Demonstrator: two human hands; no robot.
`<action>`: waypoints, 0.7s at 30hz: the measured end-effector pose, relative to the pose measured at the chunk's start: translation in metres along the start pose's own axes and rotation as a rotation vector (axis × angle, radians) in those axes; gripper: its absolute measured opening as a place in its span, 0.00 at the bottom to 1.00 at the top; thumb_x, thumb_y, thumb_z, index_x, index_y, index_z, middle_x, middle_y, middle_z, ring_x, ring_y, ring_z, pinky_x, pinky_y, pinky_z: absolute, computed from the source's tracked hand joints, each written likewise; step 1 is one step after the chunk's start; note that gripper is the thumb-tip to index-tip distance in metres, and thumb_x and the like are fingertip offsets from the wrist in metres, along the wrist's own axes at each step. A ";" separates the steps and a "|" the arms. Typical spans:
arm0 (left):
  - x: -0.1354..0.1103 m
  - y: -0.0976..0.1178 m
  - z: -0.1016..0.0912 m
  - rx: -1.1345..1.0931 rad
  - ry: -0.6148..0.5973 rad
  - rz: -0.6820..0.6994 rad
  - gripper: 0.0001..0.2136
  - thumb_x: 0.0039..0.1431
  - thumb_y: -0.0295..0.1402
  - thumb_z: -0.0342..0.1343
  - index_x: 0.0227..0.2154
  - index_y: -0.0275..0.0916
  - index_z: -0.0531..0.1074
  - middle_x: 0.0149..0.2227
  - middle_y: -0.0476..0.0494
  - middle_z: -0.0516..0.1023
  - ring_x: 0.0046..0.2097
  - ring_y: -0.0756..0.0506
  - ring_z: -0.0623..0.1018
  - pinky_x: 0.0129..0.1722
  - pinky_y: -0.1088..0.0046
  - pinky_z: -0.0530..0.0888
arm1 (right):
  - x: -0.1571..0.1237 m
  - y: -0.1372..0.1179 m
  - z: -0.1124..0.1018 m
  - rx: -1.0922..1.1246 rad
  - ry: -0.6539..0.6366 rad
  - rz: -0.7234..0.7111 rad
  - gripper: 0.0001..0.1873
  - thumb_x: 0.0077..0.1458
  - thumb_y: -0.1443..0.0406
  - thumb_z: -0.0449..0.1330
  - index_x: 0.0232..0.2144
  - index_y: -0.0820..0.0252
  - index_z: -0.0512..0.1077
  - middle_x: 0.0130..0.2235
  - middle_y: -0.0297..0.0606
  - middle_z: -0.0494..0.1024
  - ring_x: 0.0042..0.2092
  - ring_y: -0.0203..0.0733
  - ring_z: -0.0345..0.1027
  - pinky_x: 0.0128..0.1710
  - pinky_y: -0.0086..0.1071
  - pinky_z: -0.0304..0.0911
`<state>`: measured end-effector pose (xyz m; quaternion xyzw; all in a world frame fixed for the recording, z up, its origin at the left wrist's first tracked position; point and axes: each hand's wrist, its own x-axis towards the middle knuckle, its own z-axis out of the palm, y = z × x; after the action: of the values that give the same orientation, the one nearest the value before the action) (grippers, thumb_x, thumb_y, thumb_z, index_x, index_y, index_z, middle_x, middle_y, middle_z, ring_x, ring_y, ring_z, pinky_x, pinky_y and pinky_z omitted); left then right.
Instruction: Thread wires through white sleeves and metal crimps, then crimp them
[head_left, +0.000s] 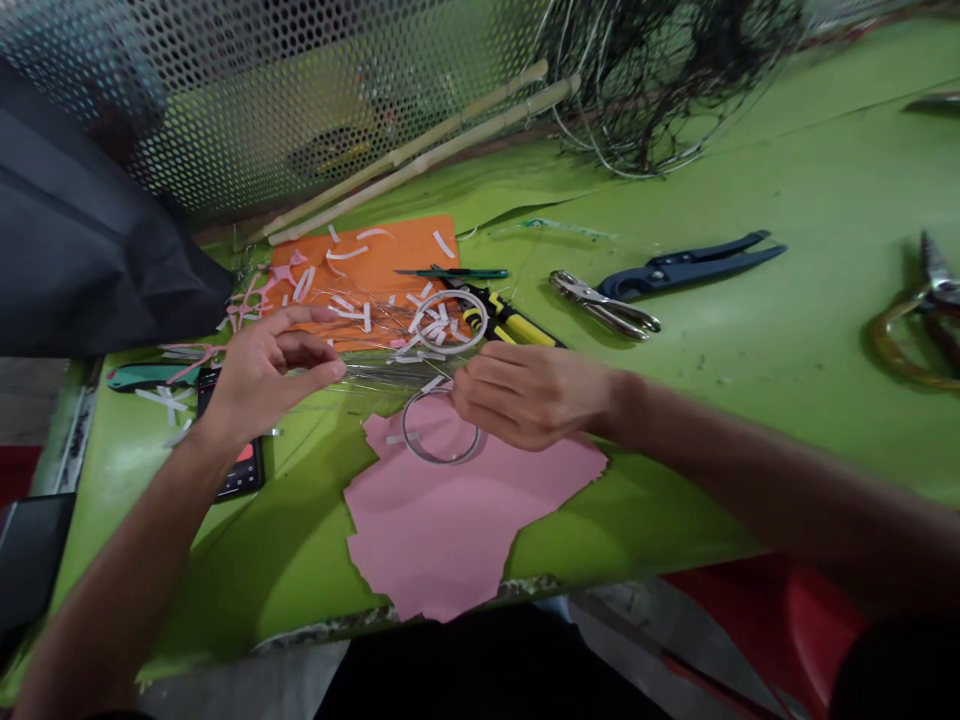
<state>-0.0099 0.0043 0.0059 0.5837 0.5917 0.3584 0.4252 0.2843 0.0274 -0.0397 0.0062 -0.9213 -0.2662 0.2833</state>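
My left hand (274, 365) is at the left end of a bundle of thin wires (394, 374). Its index finger stands apart from the thumb, and I see nothing held in it. My right hand (525, 393) is closed in a pinch at the bundle's right end, above pink paper (442, 530). What its fingertips grip is hidden. Against those fingers a thin ring (406, 436) overlaps the paper's upper edge. Just beyond, a white ring (484, 318) rests among white strips (367, 317) on orange paper (390, 240).
Behind my right hand lie yellow-black pliers (529, 325), a metal punch-like tool (604, 304) and blue pruning shears (675, 270). A green-handled knife (469, 273) is beyond. Bamboo sticks (427, 160) and a tangled black net (652, 90) lie behind. A phone (244, 475) sits left.
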 end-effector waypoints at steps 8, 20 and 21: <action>-0.001 0.001 0.000 0.026 0.016 0.004 0.25 0.43 0.32 0.73 0.47 0.40 0.78 0.30 0.49 0.83 0.30 0.50 0.80 0.33 0.76 0.79 | -0.002 -0.002 0.001 -0.049 -0.054 -0.013 0.10 0.68 0.72 0.58 0.31 0.63 0.70 0.29 0.35 0.75 0.31 0.36 0.63 0.33 0.35 0.60; 0.000 -0.001 -0.001 0.056 0.014 0.025 0.23 0.45 0.32 0.72 0.47 0.40 0.78 0.30 0.49 0.83 0.30 0.50 0.81 0.34 0.75 0.78 | 0.000 -0.001 -0.001 -0.012 -0.012 0.041 0.07 0.63 0.74 0.63 0.31 0.66 0.72 0.31 0.40 0.78 0.31 0.37 0.66 0.31 0.35 0.62; 0.000 -0.001 -0.001 0.059 0.016 0.027 0.23 0.45 0.32 0.72 0.47 0.41 0.78 0.30 0.49 0.83 0.30 0.50 0.81 0.34 0.75 0.78 | -0.001 -0.001 0.000 -0.007 -0.015 0.036 0.07 0.63 0.74 0.62 0.31 0.66 0.71 0.31 0.41 0.78 0.31 0.37 0.66 0.31 0.35 0.62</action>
<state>-0.0111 0.0042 0.0053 0.6009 0.5976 0.3512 0.3980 0.2849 0.0260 -0.0404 -0.0135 -0.9225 -0.2641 0.2813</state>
